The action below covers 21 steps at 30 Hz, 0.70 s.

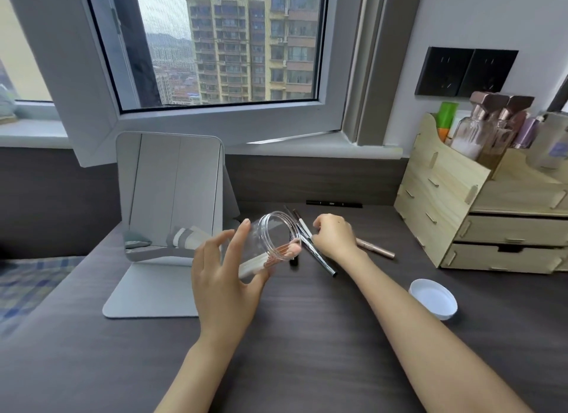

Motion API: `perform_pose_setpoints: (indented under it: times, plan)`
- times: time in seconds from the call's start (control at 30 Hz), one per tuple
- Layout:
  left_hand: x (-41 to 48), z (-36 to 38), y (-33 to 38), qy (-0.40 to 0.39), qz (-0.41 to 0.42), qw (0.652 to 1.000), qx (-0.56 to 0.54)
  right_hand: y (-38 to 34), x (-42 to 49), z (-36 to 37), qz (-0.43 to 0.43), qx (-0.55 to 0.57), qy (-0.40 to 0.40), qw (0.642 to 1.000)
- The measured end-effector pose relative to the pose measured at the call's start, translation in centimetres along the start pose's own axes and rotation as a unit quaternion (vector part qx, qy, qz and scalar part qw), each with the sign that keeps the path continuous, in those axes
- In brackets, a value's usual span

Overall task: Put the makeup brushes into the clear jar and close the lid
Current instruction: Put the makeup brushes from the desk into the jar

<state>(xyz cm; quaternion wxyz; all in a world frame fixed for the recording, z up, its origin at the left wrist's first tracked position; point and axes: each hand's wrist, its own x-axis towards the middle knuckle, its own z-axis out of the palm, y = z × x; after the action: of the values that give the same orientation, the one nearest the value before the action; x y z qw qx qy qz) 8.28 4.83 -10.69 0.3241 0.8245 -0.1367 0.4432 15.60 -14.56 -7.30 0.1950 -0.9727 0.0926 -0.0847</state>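
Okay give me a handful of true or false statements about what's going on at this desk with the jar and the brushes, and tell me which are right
1. The left hand holds the clear jar tilted, its mouth toward the right hand. True.
2. The white lid is screwed onto the jar. False: it lies on the desk, right of the right forearm.
3. The jar is empty. False: white-handled brushes already lie inside it.
4. The right hand is gripping slim brushes or pencils beside the jar's mouth. True.
5. The mirror lies flat on the desk. False: it stands up on its base, behind the left hand.
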Motion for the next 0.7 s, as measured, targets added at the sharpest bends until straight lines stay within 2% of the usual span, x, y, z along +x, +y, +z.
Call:
perform_pose_setpoints:
  times: [0.2,0.3,0.37,0.43,0.47,0.53,0.57,0.6,0.63,0.7]
  plan:
    - [-0.1,0.3,-0.1,0.004,0.002,1.0,0.002,-1.4,1.9,0.6,0.016,-0.065,-0.056,0.996]
    - [-0.2,0.3,0.0,0.001,0.006,1.0,-0.002,-1.4,2.0,0.4,0.024,-0.069,-0.05,0.996]
    - [-0.2,0.2,0.1,0.0,0.007,1.0,-0.002,-1.1,1.7,-0.6,0.048,-0.021,-0.02,0.998]
    - [-0.1,0.2,0.1,0.001,0.004,1.0,-0.001,-0.9,0.8,-2.2,0.057,0.109,0.034,0.992]
    - [-0.1,0.2,0.2,0.002,0.002,1.0,-0.001,-0.9,0.0,-3.2,0.051,0.214,0.056,0.974]
    - [-0.1,0.2,0.2,0.001,0.001,1.0,-0.003,-1.2,-2.5,-5.3,0.028,0.449,0.08,0.89]
    - [-0.1,0.2,0.3,-0.001,0.001,1.0,-0.005,-1.1,-3.9,-6.3,0.006,0.523,0.092,0.847]
    - [-0.1,0.2,0.4,-0.003,0.002,1.0,-0.007,-1.1,-5.4,-7.2,-0.021,0.563,0.102,0.82]
    - [-0.1,0.2,0.6,-0.005,0.005,1.0,-0.009,-1.2,-6.8,-7.8,-0.05,0.573,0.114,0.81]
    - [-0.2,0.1,1.0,-0.01,0.012,1.0,-0.016,-1.7,-9.4,-8.5,-0.109,0.542,0.13,0.823]
